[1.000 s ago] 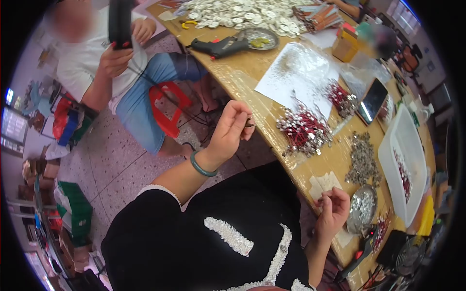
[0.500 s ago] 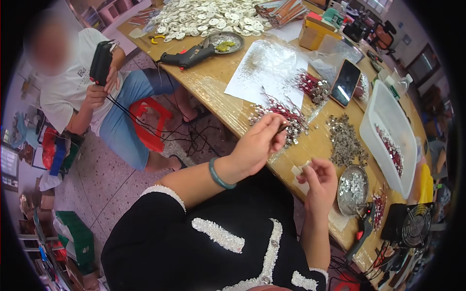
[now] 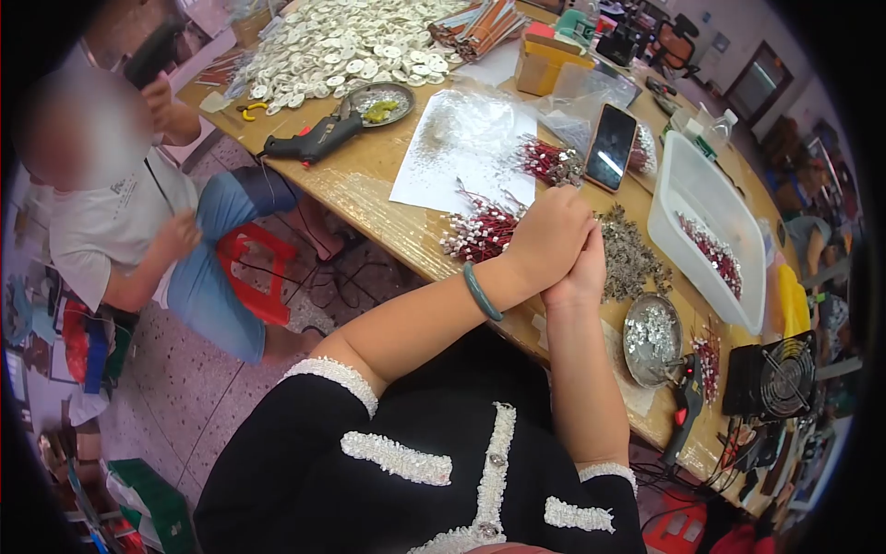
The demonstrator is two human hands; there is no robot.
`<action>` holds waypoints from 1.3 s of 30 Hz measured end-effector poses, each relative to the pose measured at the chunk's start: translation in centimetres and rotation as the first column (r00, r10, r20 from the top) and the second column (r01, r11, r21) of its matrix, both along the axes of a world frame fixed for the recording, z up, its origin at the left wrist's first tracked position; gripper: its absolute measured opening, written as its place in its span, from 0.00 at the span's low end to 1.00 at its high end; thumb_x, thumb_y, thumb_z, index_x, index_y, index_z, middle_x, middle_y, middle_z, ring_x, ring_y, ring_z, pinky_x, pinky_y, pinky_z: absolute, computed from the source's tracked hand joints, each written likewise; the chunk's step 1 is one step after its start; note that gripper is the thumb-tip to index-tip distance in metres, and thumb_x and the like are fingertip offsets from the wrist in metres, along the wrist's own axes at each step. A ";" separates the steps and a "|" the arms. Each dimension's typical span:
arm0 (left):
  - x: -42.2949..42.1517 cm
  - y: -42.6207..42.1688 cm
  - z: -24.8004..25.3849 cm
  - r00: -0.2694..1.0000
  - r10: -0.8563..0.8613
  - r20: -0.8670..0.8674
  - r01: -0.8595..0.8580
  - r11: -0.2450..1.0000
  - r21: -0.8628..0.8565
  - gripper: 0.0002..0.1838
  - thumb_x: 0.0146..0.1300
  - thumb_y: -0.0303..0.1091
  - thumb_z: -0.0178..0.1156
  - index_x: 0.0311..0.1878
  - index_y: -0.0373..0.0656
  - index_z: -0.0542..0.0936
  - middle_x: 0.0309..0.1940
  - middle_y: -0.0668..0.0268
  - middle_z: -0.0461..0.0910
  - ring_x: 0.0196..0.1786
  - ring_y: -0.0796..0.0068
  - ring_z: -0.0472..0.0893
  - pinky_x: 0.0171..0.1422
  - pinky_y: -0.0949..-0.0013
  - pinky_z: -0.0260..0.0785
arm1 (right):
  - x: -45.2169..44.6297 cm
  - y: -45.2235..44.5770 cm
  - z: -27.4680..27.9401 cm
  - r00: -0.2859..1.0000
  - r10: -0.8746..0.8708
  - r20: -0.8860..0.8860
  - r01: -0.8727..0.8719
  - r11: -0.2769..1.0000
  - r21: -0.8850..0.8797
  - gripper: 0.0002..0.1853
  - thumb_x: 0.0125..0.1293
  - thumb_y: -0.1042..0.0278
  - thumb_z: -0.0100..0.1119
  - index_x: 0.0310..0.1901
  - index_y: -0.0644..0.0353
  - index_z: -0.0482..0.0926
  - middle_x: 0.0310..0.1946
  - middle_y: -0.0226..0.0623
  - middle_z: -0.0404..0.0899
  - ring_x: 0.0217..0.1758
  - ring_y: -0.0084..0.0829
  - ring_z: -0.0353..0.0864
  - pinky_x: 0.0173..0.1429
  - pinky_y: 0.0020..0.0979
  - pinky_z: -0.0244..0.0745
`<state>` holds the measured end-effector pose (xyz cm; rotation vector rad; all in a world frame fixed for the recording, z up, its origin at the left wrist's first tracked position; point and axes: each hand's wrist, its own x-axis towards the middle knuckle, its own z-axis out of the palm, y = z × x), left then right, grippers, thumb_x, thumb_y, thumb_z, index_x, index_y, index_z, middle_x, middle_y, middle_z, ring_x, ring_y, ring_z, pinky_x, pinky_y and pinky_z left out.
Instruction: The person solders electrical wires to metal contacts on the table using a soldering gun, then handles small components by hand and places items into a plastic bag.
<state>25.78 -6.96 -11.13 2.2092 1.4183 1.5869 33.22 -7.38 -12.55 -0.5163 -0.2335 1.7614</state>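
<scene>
My left hand (image 3: 552, 238), with a green bangle (image 3: 482, 292) at its wrist, is curled closed above the table's near edge. Against it presses my right hand (image 3: 581, 268), also closed, its fingers mostly hidden behind the left. Whatever lies between them cannot be made out. Just left of the hands is a bundle of red-stemmed, white-tipped pieces (image 3: 480, 231). Behind them lies a second red bunch with silvery ends (image 3: 551, 162). To the right spreads a heap of small metallic pieces (image 3: 632, 258).
A round dish of silvery flakes (image 3: 652, 337), a glue gun (image 3: 685, 411) and a fan (image 3: 784, 379) are at right, near a white bin (image 3: 660, 217). A phone (image 3: 611, 148) stands behind. White discs (image 3: 360, 46) and another glue gun (image 3: 314, 140) lie far left, beside a seated person (image 3: 120, 231).
My hands, apart before, have come together and are now pressed against each other. The view has shifted. The seated person has raised the black object toward their head, and one hand has dropped lower.
</scene>
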 end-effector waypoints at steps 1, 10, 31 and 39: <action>-0.3 -0.1 0.3 0.983 0.020 -0.183 -0.016 1.000 0.022 0.06 0.57 0.31 0.56 0.31 0.39 0.77 0.31 0.58 0.75 0.37 0.57 0.75 0.41 0.61 0.67 | 0.0 -0.1 0.4 1.000 -0.015 0.003 0.015 1.000 -0.025 0.23 0.74 0.49 0.30 0.53 0.57 0.70 0.53 0.39 0.74 0.57 0.36 0.73 0.62 0.38 0.69; -10.8 7.8 2.4 0.868 0.151 -0.474 -0.183 0.983 -0.022 0.18 0.53 0.40 0.65 0.48 0.50 0.79 0.41 0.62 0.78 0.51 0.60 0.75 0.55 0.59 0.66 | 1.8 1.2 -1.5 0.997 -0.012 0.082 0.007 0.998 0.060 0.18 0.72 0.49 0.39 0.43 0.54 0.72 0.31 0.32 0.76 0.32 0.29 0.76 0.34 0.27 0.73; -18.6 0.2 4.3 -0.021 -0.267 0.963 0.761 0.621 0.189 0.16 0.71 0.32 0.44 0.59 0.41 0.68 0.42 0.67 0.77 0.44 0.73 0.79 0.53 0.64 0.72 | -0.8 -2.7 3.0 0.910 0.335 0.244 -0.394 0.881 0.261 0.24 0.69 0.51 0.51 0.56 0.62 0.69 0.17 0.20 0.56 0.17 0.14 0.54 0.17 0.16 0.49; -20.6 1.4 2.7 0.279 -0.251 0.927 0.770 0.635 -0.060 0.08 0.70 0.31 0.47 0.48 0.42 0.72 0.35 0.70 0.76 0.34 0.80 0.76 0.45 0.71 0.72 | -0.8 -3.6 4.3 0.835 0.120 0.537 -0.320 0.900 0.297 0.04 0.65 0.69 0.57 0.38 0.57 0.75 0.16 0.18 0.60 0.14 0.11 0.53 0.16 0.16 0.46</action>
